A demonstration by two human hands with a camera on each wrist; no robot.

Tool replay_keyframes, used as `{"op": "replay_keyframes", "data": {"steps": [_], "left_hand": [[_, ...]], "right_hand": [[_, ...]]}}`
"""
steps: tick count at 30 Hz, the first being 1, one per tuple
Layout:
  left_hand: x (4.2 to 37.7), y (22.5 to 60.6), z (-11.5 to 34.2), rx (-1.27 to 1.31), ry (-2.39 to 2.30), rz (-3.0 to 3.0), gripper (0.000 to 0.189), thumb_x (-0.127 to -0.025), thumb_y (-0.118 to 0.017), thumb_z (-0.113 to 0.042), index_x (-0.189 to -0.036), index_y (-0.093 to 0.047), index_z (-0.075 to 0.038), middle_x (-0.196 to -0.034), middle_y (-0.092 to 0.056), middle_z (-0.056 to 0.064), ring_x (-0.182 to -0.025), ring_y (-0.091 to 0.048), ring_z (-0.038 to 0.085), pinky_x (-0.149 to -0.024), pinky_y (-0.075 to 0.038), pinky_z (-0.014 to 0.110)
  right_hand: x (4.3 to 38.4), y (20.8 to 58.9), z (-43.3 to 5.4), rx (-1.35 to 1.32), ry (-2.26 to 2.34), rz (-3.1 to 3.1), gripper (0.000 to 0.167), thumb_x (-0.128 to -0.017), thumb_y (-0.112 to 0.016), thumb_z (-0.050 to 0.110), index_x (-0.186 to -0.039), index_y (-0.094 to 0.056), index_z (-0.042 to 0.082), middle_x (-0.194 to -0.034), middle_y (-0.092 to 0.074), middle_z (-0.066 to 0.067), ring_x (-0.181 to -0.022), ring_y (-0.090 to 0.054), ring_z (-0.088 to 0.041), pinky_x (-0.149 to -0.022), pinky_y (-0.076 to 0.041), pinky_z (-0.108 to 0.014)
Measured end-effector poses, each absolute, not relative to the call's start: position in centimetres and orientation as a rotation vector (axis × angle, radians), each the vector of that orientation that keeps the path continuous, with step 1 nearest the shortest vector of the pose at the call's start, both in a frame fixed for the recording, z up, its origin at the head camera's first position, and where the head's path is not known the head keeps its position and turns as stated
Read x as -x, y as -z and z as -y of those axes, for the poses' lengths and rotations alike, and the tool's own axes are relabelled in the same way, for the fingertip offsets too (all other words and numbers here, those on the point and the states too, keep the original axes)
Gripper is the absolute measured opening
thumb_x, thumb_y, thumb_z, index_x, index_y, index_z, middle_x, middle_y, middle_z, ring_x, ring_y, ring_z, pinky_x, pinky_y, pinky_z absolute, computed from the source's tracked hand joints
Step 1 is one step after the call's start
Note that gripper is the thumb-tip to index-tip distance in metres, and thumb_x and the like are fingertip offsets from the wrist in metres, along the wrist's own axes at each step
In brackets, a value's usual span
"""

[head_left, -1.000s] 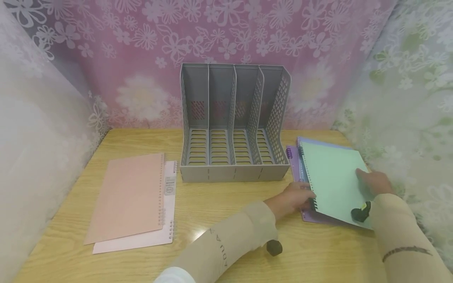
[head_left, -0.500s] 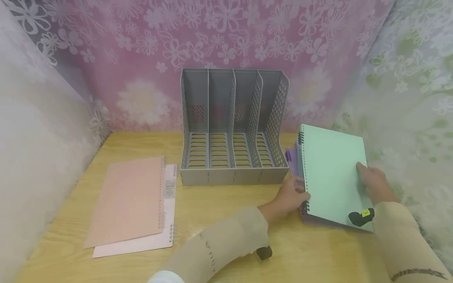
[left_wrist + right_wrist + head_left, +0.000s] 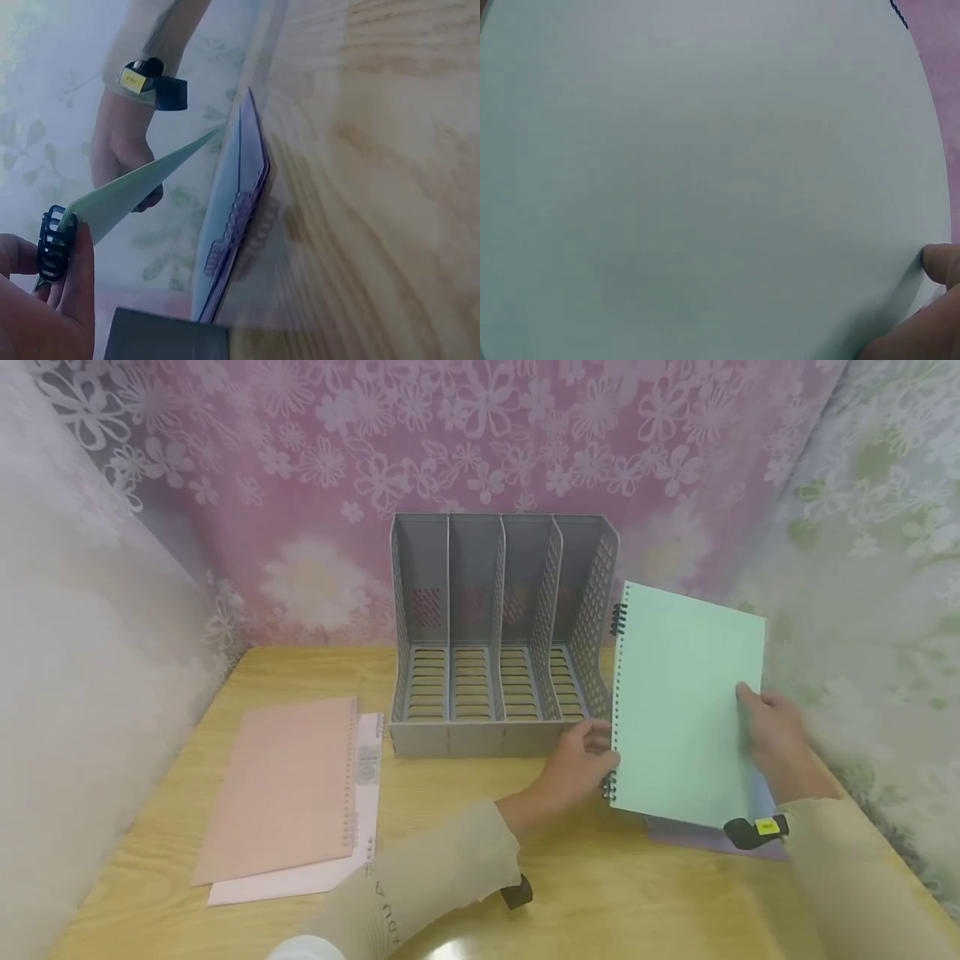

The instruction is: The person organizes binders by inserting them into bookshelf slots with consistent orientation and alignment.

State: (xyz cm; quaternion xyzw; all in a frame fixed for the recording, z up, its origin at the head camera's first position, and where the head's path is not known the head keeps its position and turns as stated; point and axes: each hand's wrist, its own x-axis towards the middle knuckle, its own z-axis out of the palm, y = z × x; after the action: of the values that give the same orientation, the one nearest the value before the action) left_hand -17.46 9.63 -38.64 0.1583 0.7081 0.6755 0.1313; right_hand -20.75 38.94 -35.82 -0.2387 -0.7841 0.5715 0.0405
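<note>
A mint-green spiral notebook (image 3: 682, 710) is held up off the table between both hands, its black coil facing left. The left hand (image 3: 573, 768) pinches the coil edge near the bottom corner; in the left wrist view its fingers lie around the black rings (image 3: 56, 244). At the opposite edge, the right hand (image 3: 780, 739) grips the notebook with the thumb on the green cover. Beneath it lie a blue and a purple notebook (image 3: 712, 839), mostly hidden in the head view; the left wrist view shows their purple coils (image 3: 232, 225). The green cover fills most of the right wrist view.
A grey file rack (image 3: 483, 739) with several upright compartments stands at the back middle, just left of the green notebook. On the left, a peach notebook (image 3: 285, 785) lies over a pale pink one (image 3: 367, 802). Flowered curtains (image 3: 480, 435) bound the table.
Both hands have lifted the green notebook off the stack and brought it left, towards the rack. More of the blue and purple notebooks' lower right corner shows.
</note>
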Motion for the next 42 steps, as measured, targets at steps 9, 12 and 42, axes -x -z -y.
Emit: {"op": "replay_keyframes", "data": {"steps": [9, 12, 42], "left_hand": [[18.4, 38.6, -4.9, -0.456, -1.91, -2.153, 0.039, -0.093, -0.061, -0.017, -0.131, -0.054, -0.008, -0.114, -0.064, 0.006, -0.097, -0.062, 0.015, -0.075, -0.055, 0.026], [18.5, 38.6, -3.7, -0.447, -1.88, -2.179, 0.04, -0.094, -0.061, -0.019, -0.132, -0.053, -0.007, -0.117, -0.062, 0.008, -0.097, -0.062, 0.016, -0.074, -0.057, 0.029], [20.4, 38.9, 8.5, -0.423, -1.686, -2.286, 0.066, -0.098, -0.058, -0.03, -0.152, -0.027, -0.007, -0.142, -0.047, 0.023, -0.109, -0.063, 0.031, -0.072, -0.06, 0.034]], "right_hand": [[21.4, 34.9, -34.6, 0.559, -1.872, 2.319, 0.044, -0.095, -0.052, 0.051, -0.114, -0.048, 0.012, -0.117, -0.047, -0.002, -0.103, -0.049, -0.016, -0.092, -0.043, -0.034], [21.3, 34.6, -33.6, 0.473, -1.996, 2.255, 0.034, -0.095, -0.056, 0.046, -0.104, -0.046, 0.015, -0.101, -0.05, 0.007, -0.085, -0.052, -0.006, -0.071, -0.047, -0.022], [23.9, 33.7, -22.1, 0.224, -2.131, 2.256, 0.037, -0.099, -0.05, 0.043, -0.12, -0.047, 0.013, -0.11, -0.051, 0.005, -0.098, -0.052, -0.008, -0.082, -0.049, -0.021]]}}
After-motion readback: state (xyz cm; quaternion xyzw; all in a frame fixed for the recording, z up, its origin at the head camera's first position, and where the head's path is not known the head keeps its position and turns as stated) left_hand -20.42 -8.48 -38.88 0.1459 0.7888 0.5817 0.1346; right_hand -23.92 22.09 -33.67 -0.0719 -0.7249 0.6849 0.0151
